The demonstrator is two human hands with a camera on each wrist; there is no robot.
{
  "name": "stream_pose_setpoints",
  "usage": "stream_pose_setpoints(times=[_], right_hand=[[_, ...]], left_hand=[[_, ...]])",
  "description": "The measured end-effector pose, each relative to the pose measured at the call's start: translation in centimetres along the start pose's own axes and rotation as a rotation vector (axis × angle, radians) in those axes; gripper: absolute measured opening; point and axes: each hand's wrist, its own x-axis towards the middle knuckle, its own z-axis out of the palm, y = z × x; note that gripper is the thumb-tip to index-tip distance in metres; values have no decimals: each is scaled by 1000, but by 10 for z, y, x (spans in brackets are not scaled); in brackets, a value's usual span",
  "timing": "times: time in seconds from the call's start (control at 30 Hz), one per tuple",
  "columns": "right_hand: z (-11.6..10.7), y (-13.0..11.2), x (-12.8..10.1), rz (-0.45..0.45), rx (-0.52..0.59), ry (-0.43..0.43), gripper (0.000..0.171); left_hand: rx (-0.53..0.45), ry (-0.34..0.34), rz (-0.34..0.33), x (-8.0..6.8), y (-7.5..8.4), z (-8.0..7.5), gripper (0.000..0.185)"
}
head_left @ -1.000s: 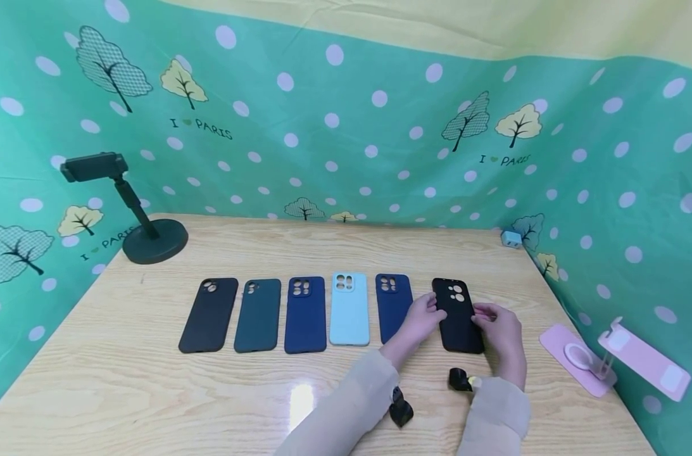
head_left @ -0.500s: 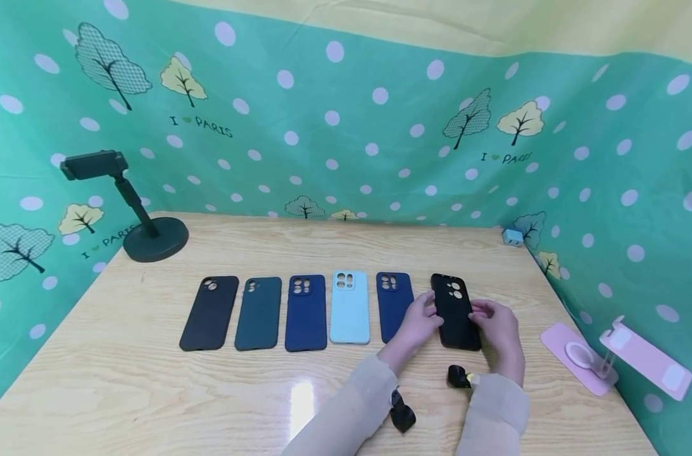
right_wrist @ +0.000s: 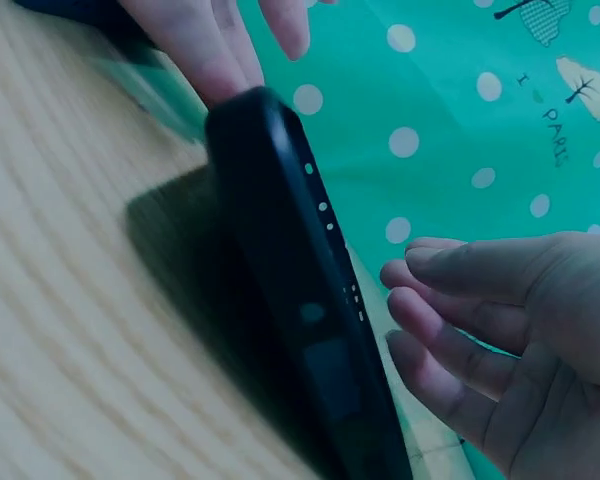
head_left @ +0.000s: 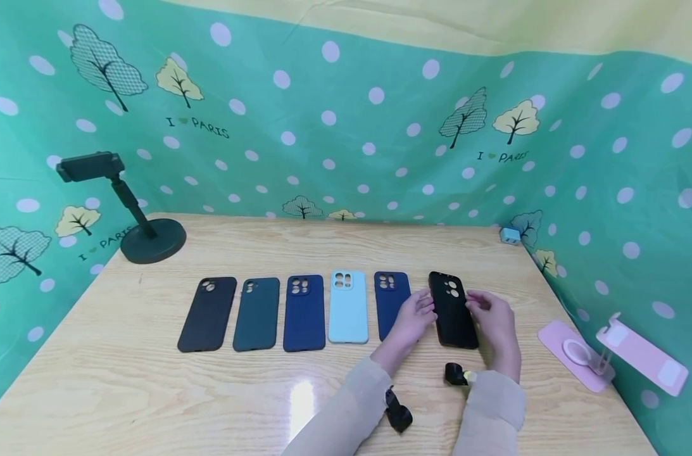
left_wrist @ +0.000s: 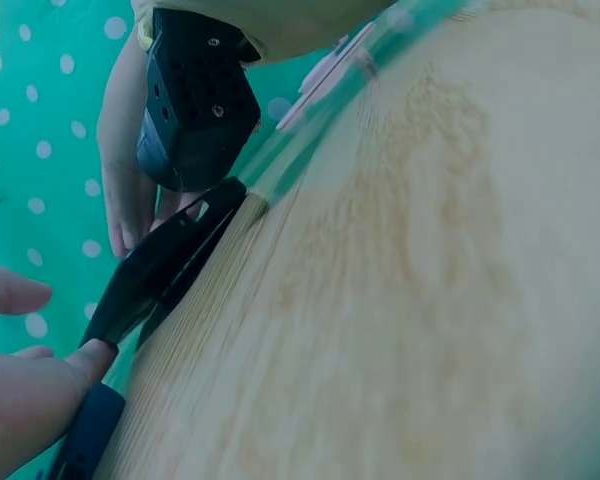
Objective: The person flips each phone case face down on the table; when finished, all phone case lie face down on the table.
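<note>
A black phone case point(head_left: 455, 320) lies at the right end of a row of phone cases, its camera cutouts at the far end. My left hand point(head_left: 409, 322) is at its left long edge; in the left wrist view the thumb point(left_wrist: 92, 358) touches the rim of the black case point(left_wrist: 145, 280). My right hand point(head_left: 496, 323) is beside the right long edge. In the right wrist view, the right hand's fingers point(right_wrist: 450, 340) are loosely bent with nothing between them, and a gap shows to the black case point(right_wrist: 290, 260). A navy case point(head_left: 391, 304), partly hidden by the left hand, lies just left.
Farther left lie a light blue case point(head_left: 348, 316), another navy case point(head_left: 304, 323), a dark teal case point(head_left: 257, 323) and a black case point(head_left: 207, 323). A black phone stand point(head_left: 152, 240) stands back left, a pink stand point(head_left: 593, 364) right, a blue charger point(head_left: 509, 236) back right.
The black case has shifted slightly left and away from me. Both hands moved with it; their thumbs and fingers have drawn from over its edges to beside them.
</note>
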Motion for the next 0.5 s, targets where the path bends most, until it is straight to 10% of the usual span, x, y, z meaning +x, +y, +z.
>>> stream_pose_setpoints(times=[0.5], right_hand=[[0,-4,-1,-14,-38,-20,37]], left_hand=[[-36,-26,21,0,1,-3,53]])
